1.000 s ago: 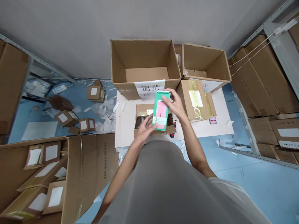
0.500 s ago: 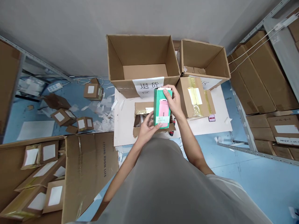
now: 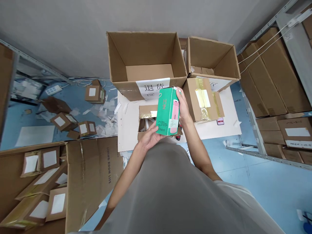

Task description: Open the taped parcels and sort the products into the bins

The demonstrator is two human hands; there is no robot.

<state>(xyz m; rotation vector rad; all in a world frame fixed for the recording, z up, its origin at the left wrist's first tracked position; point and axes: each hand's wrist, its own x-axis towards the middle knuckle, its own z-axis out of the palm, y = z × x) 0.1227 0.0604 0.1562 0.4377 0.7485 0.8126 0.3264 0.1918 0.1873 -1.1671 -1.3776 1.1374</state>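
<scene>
Both hands hold a green product box (image 3: pixel 165 110) with a pink picture and "NICE" printed on it. My left hand (image 3: pixel 150 136) grips its lower left corner, with the thumb on the front. At the upper right edge, my right hand (image 3: pixel 182 105) is closed round the side. The box is tilted, so two of its faces show. Beneath it, partly covered, lies an opened small carton (image 3: pixel 148 112) on the white table (image 3: pixel 126 130). A taped carton (image 3: pixel 203 99) with a label stands to the right of my right hand.
Behind stand a large open carton (image 3: pixel 147 89) with a paper sign and another open carton (image 3: pixel 212 57). A phone (image 3: pixel 220 121) lies at the table's right. Left, a big carton (image 3: pixel 95 182) holds several parcels; scraps (image 3: pixel 107 117) litter the floor. Shelves (image 3: pixel 260 130) stand right.
The green box has been turned in my hands, so a green side face with "NICE" shows beside the pink-picture face. My left hand has shifted slightly left and down. The view moved a little.
</scene>
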